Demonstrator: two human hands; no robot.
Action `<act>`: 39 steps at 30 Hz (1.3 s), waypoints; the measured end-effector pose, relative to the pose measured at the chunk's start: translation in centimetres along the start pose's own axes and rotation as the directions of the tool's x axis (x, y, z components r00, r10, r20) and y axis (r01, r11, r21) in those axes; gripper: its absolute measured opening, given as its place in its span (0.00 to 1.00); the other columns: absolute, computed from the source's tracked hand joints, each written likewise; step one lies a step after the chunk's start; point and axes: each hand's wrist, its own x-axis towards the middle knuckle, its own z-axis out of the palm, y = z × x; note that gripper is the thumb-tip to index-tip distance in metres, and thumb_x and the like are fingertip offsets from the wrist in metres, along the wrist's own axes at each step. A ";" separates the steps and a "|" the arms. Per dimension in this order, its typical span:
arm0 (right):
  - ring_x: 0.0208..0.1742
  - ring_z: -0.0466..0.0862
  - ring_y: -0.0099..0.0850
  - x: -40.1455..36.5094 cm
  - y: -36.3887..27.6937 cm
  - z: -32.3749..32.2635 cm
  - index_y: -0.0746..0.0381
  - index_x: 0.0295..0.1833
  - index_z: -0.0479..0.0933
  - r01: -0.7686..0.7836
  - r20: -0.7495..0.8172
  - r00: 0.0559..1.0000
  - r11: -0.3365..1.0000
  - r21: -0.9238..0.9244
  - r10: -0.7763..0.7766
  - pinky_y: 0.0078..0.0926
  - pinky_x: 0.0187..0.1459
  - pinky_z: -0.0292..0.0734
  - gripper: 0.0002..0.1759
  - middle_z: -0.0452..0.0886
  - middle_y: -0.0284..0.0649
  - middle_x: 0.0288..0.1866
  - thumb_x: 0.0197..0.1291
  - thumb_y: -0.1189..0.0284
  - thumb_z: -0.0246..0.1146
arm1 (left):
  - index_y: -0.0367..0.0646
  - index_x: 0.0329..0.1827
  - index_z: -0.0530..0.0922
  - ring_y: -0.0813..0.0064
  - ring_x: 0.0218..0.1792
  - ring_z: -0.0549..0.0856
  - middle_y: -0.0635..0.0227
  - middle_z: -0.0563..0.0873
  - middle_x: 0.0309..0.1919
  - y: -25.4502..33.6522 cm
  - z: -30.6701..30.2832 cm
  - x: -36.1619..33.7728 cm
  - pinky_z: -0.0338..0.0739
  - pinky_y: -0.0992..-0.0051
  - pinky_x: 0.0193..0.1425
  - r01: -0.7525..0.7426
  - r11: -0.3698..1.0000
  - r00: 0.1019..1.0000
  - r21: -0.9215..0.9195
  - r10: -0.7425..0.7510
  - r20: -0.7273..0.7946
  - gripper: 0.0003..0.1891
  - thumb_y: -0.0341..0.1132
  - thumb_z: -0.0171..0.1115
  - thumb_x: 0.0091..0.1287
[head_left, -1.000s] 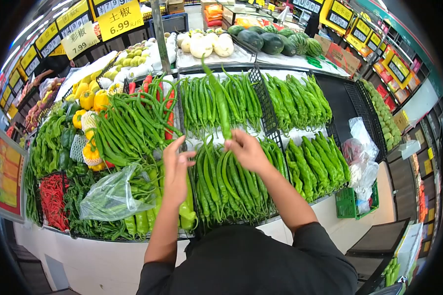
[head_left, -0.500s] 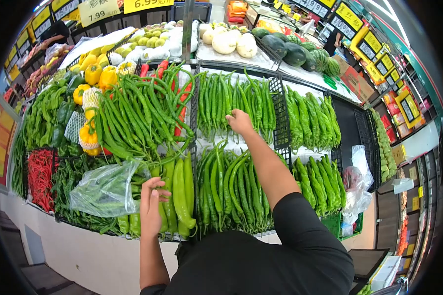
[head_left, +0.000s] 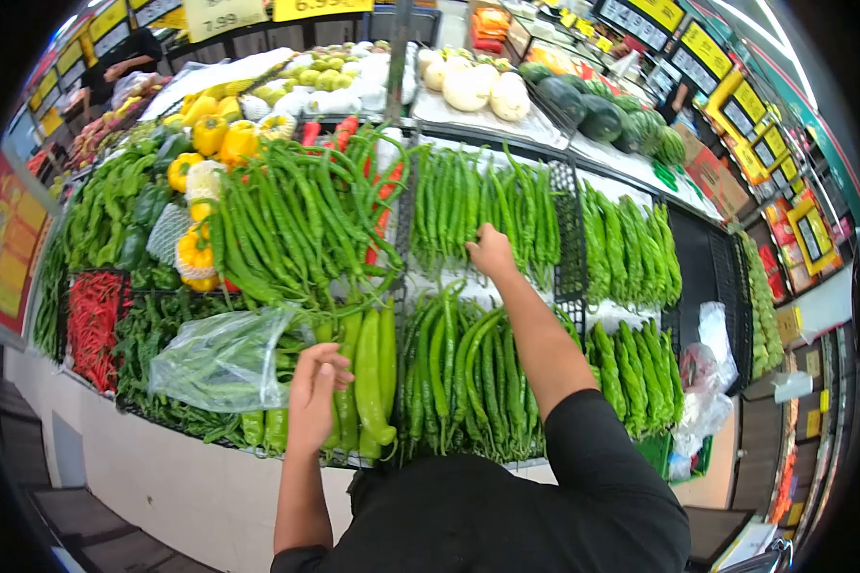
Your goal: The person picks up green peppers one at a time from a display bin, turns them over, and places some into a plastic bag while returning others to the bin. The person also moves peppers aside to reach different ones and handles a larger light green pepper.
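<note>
My right hand [head_left: 492,251] reaches over the upper middle tray, its fingers closed at the lower ends of the long green peppers [head_left: 440,205]; the fingertips are partly hidden. Below it lies a second row of long green peppers [head_left: 449,368]. My left hand [head_left: 315,392] hangs palm inward above large pale green peppers [head_left: 373,382], fingers loosely bent and apart, holding nothing. Beside it on the left, a clear plastic bag [head_left: 225,358] lies over dark green peppers [head_left: 139,334]. A big heap of long green peppers [head_left: 291,215] rises beyond my left hand.
Black crate walls [head_left: 569,229] divide the produce. Yellow bell peppers [head_left: 239,143] and red chilies [head_left: 94,310] lie left, lighter green peppers [head_left: 631,244] right. White melons [head_left: 468,88] and watermelons [head_left: 602,119] are behind. Crumpled plastic bags [head_left: 707,382] hang at the right.
The view has shifted, so the stand appears farther right and slightly lower. My right hand stays at the same peppers; my left hand keeps nearly the same pose beside the bag.
</note>
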 end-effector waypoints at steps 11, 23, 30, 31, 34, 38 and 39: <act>0.39 0.83 0.26 -7.7 -0.9 -12.0 0.67 0.64 0.72 0.061 0.027 0.994 0.741 0.669 -0.105 0.26 0.42 0.79 0.24 0.84 0.41 0.43 0.67 0.69 0.65 | 0.36 0.54 0.77 0.78 0.39 0.81 0.67 0.82 0.41 8.6 -2.2 1.4 0.77 0.75 0.47 -0.258 0.963 0.966 0.080 0.255 0.049 0.11 0.30 0.51 0.76; 0.38 0.79 0.19 -28.1 4.8 -18.1 0.66 0.60 0.75 0.006 -0.041 0.998 0.575 0.818 0.048 0.18 0.42 0.76 0.16 0.83 0.34 0.41 0.69 0.74 0.62 | 0.39 0.54 0.77 0.77 0.34 0.84 0.67 0.83 0.39 8.1 -5.3 19.2 0.78 0.74 0.39 -0.185 0.707 0.980 0.683 0.079 0.184 0.13 0.36 0.54 0.74; 0.36 0.80 0.21 -32.6 5.7 -18.8 0.68 0.56 0.78 0.045 -0.153 0.982 0.644 0.764 0.112 0.21 0.42 0.76 0.14 0.84 0.34 0.39 0.67 0.76 0.63 | 0.40 0.57 0.67 0.71 0.32 0.87 0.60 0.82 0.36 2.7 -4.2 27.4 0.84 0.71 0.30 0.167 0.713 0.973 0.681 -0.233 0.005 0.15 0.35 0.57 0.71; 0.36 0.80 0.21 -32.8 5.8 -18.9 0.68 0.56 0.78 0.044 -0.158 0.980 0.653 0.756 0.118 0.21 0.42 0.76 0.14 0.84 0.35 0.39 0.67 0.76 0.63 | 0.41 0.57 0.65 0.71 0.30 0.87 0.60 0.81 0.35 2.5 -3.5 27.5 0.84 0.70 0.29 0.182 0.694 0.972 0.696 -0.233 -0.022 0.17 0.34 0.58 0.71; 0.36 0.81 0.21 -33.5 5.6 -18.7 0.67 0.54 0.79 0.035 -0.170 0.976 0.669 0.742 0.137 0.22 0.43 0.77 0.13 0.85 0.35 0.39 0.66 0.75 0.63 | 0.39 0.57 0.59 0.66 0.23 0.85 0.53 0.83 0.34 0.9 -2.6 27.8 0.81 0.68 0.22 0.175 0.666 0.983 0.725 -0.157 -0.093 0.23 0.30 0.62 0.65; 0.35 0.80 0.21 -33.6 5.2 -18.0 0.67 0.53 0.80 0.071 -0.205 0.973 0.717 0.694 0.102 0.21 0.42 0.76 0.13 0.85 0.35 0.39 0.66 0.74 0.64 | 0.39 0.60 0.56 0.68 0.19 0.80 0.55 0.80 0.29 -0.6 -3.0 28.4 0.75 0.65 0.19 0.135 0.676 0.989 0.725 -0.043 -0.145 0.28 0.28 0.64 0.63; 0.35 0.79 0.21 -33.5 4.6 -18.2 0.67 0.53 0.80 0.081 -0.208 0.975 0.739 0.669 0.082 0.21 0.41 0.76 0.12 0.85 0.35 0.38 0.66 0.74 0.64 | 0.38 0.61 0.56 0.69 0.19 0.79 0.57 0.79 0.29 -0.5 -3.8 28.7 0.75 0.66 0.19 0.116 0.728 0.990 0.676 -0.027 -0.141 0.29 0.29 0.65 0.64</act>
